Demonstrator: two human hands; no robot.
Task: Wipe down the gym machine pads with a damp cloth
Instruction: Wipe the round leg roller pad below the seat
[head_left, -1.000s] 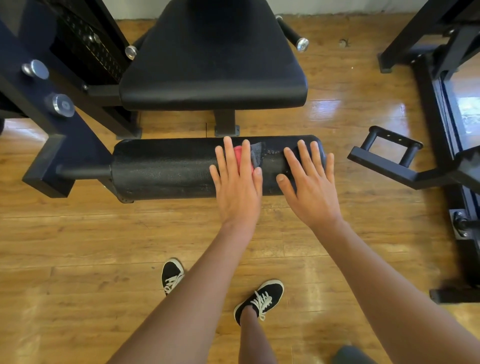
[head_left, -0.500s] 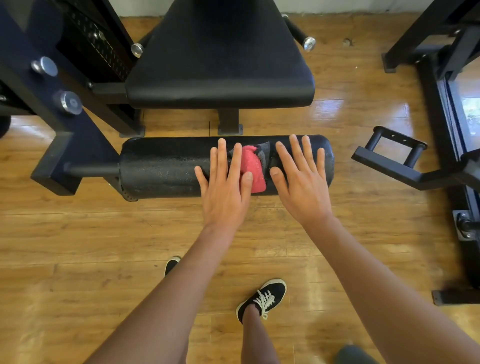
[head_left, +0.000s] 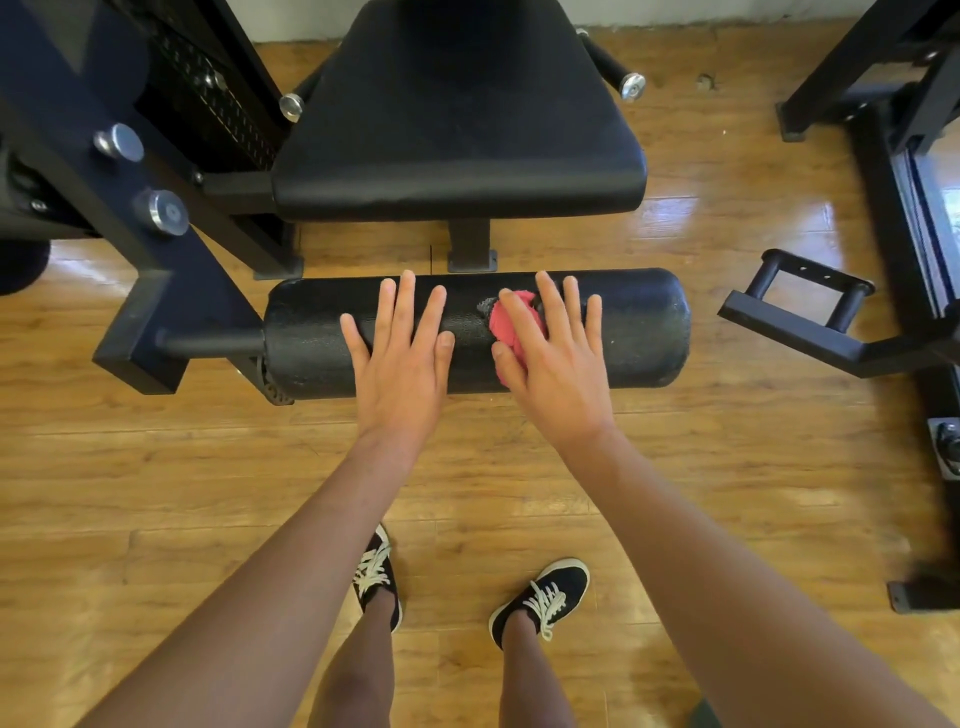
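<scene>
One cloth (head_left: 503, 330) under right hand (head_left: 553, 364); left hand (head_left: 402, 358) on roller pad (head_left: 644, 332).

Both arms bare from frame edge to wrist. Left hand (head_left: 402, 364) and right hand (head_left: 556, 364) also bare, nails short. Well below the fingers, toward the camera: a pair of low-tops, left shoe (head_left: 376, 577) and right shoe (head_left: 543, 597). Black uppers, white laces, pale sole rim visible at the right shoe's toe. Shins bare above both. Dark grey-green fabric patch (head_left: 704, 717) at bottom edge, down-right of the right fingers; can't tell which garment.
</scene>
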